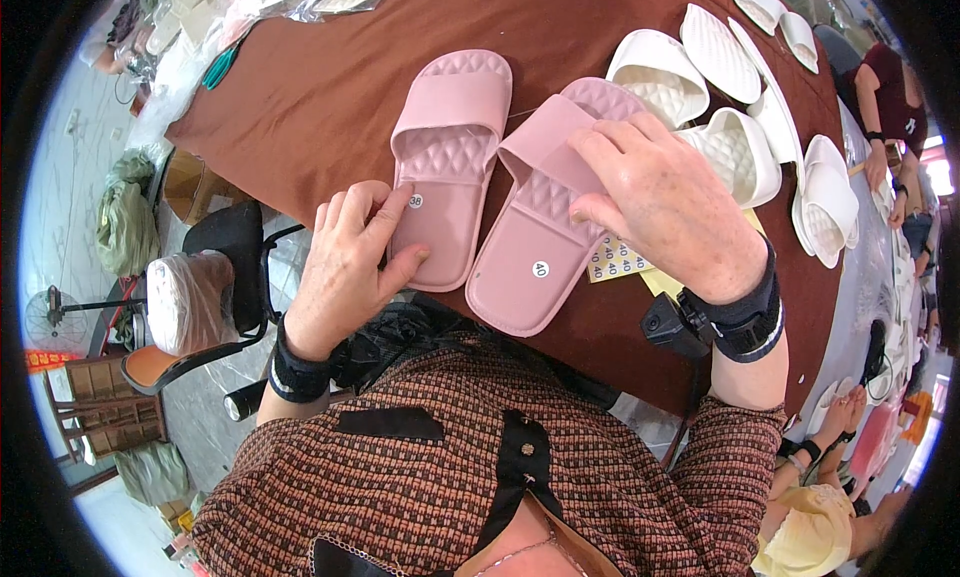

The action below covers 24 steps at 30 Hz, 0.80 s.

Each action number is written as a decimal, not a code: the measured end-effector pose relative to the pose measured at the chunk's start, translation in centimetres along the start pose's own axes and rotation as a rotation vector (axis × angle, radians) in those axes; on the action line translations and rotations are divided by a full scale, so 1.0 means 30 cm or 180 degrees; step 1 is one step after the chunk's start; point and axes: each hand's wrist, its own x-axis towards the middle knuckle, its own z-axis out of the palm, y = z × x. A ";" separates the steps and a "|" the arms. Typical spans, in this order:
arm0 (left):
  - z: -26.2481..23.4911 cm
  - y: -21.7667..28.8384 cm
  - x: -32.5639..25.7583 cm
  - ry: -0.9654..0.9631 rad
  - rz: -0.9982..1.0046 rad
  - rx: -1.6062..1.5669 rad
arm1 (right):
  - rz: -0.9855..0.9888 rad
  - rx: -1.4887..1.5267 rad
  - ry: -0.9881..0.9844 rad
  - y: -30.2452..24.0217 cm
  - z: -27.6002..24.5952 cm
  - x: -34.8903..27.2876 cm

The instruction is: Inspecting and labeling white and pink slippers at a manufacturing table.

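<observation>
A pair of pink slide slippers lies side by side on the brown-covered table, each with a round white sticker on its insole. At the left pink slipper [445,227], my left hand [345,257] is at the outer edge. Its index fingertip touches the sticker [416,202] and its thumb rests on the insole; the other fingers are curled. The right pink slipper [530,247] sits tilted, heel toward me. My right hand [660,197] grips its strap from the right, thumb bent at the strap's edge. Partly beneath that slipper and hand lies a yellow sheet of round stickers [615,261].
Several white slippers [730,147] crowd the right side of the brown tablecloth [310,87]. Plastic-wrapped footwear [200,12] is at the far left edge. A black chair [225,262] holding a wrapped white bundle stands left. Other people [885,107] work along the right.
</observation>
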 end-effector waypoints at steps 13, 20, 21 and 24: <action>0.001 -0.006 -0.007 -0.0021 0.0071 0.0001 | 0.0021 -0.0017 -0.0055 0.000 0.000 -0.001; 0.005 -0.007 -0.009 0.0051 0.0008 -0.0017 | 0.0004 0.0031 0.0006 0.000 0.001 -0.002; 0.005 -0.008 -0.009 0.0036 0.0054 -0.0003 | -0.0001 0.0033 0.0019 0.000 0.001 -0.002; 0.002 -0.009 -0.007 -0.0009 0.0151 0.0058 | 0.0015 0.0038 -0.0018 0.001 0.002 -0.002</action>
